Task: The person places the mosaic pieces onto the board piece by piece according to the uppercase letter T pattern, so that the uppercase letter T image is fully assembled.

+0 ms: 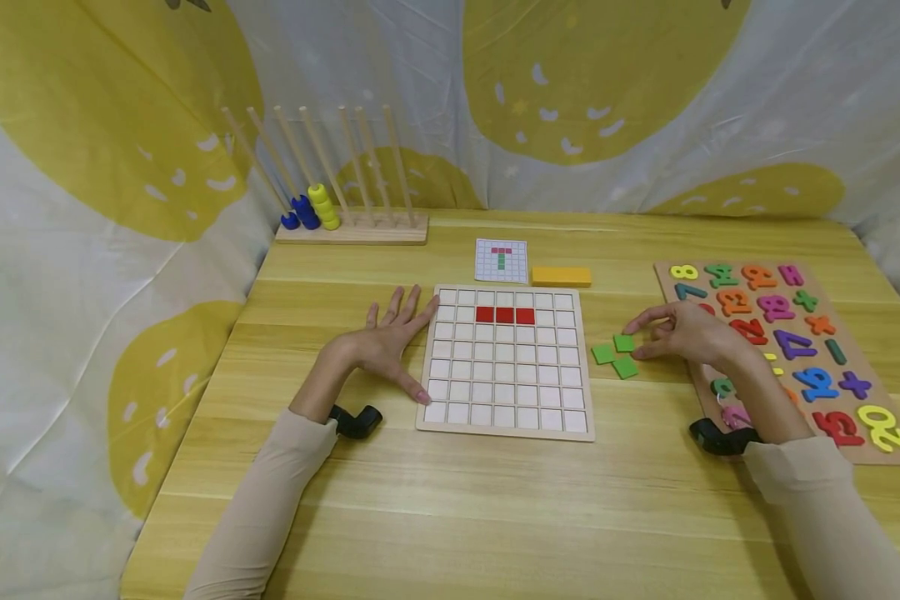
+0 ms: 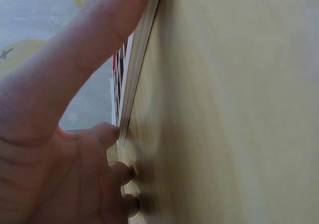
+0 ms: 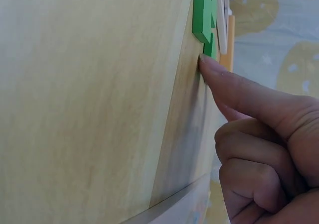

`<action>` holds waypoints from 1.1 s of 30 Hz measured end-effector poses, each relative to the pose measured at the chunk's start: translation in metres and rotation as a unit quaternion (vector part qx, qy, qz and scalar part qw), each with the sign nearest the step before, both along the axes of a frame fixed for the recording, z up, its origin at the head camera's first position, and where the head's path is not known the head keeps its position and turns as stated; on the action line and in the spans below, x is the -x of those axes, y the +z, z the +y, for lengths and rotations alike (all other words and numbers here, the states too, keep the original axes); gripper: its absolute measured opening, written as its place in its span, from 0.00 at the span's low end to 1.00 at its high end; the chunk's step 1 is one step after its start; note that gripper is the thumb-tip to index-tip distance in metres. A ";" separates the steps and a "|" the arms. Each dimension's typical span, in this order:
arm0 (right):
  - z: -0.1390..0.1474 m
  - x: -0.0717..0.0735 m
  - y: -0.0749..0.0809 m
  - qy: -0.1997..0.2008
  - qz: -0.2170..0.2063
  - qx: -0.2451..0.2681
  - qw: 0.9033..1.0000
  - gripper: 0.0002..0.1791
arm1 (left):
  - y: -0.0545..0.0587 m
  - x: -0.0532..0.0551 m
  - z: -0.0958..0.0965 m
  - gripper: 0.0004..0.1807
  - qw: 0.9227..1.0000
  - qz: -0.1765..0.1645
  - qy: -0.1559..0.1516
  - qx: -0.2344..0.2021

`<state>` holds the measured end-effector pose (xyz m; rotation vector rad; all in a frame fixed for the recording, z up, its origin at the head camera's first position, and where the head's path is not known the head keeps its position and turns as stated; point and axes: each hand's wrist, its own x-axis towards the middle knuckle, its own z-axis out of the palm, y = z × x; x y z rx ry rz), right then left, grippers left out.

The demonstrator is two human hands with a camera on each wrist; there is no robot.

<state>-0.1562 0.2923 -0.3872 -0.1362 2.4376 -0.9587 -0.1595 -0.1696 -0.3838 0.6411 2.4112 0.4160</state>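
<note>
As a spread left hand (image 1: 384, 343) touches the left edge of one square pale-wood grid board (image 1: 504, 375) bearing three square red tiles (image 1: 505, 316), three square green tiles (image 1: 625, 367) lie to its right at a right hand (image 1: 692, 333) with bent fingers; whether it pinches one is unclear.

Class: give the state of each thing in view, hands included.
Grid board: flat, mostly unfilled
Red tiles: set in cells, side by side
Green tiles: three, loose beside grid board
Pattern card: flat, face up
Orange block: lying flat
Bead rack: standing, three pegs beaded
Number board: flat, partly hidden
Left hand: fingers spread, touching grid board
Right hand: at green tiles, grip unclear
</note>
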 end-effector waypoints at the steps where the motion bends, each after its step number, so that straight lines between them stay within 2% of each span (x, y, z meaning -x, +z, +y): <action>1: 0.000 -0.001 0.001 0.000 0.004 0.000 1.000 0.23 | 0.000 0.000 0.000 0.84 1.000 0.000 0.000 0.000; 11: -0.010 0.002 0.006 -0.008 0.050 -0.019 0.999 0.22 | -0.001 0.000 -0.002 0.84 1.000 0.000 -0.001 -0.003; 14: -0.020 0.004 0.009 -0.015 0.050 0.000 0.999 0.21 | -0.001 -0.001 -0.002 0.84 1.000 0.000 0.000 -0.002; 20: -0.050 0.005 0.013 -0.013 0.062 0.044 0.997 0.19 | 0.000 -0.001 -0.002 0.84 1.000 0.001 -0.001 -0.002; 27: -0.093 0.006 0.014 -0.017 0.049 0.066 0.996 0.16 | 0.001 0.000 0.000 0.84 1.000 -0.001 -0.001 -0.002; 33: -0.127 0.009 0.013 -0.013 0.061 0.073 0.995 0.16 | 0.001 0.000 -0.001 0.83 1.000 0.000 -0.001 -0.003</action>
